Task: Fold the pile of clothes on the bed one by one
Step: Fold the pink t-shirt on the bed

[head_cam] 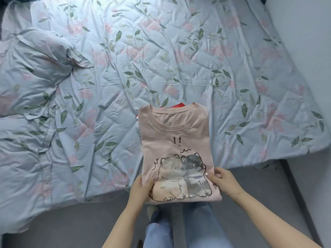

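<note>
- The pink T-shirt (176, 138) is folded into a tidy rectangle with its cartoon print facing up. It lies at the near edge of the bed — collar toward the far side, hem toward the person — so its long axis runs straight away from the body.
- It sits on top of other folded clothes; a red garment (176, 105) peeks out just past the collar and at the far left corner.
- The left hand (141, 187) grips the near left corner, thumb on top and fingers curled under the edge.
- The right hand (223, 179) pinches the near right edge, thumb pressing on the fabric; a thin bracelet shows on that wrist.
- Both hands flank the hem end about evenly, neither one nearer — any lift or push would likely travel along the long axis, away from the person.
- The floral quilt (179, 59) spreads rumpled around the stack, bunched up at far left.
- The person's jeans (195, 226) and grey floor lie below the bed's edge.
</note>
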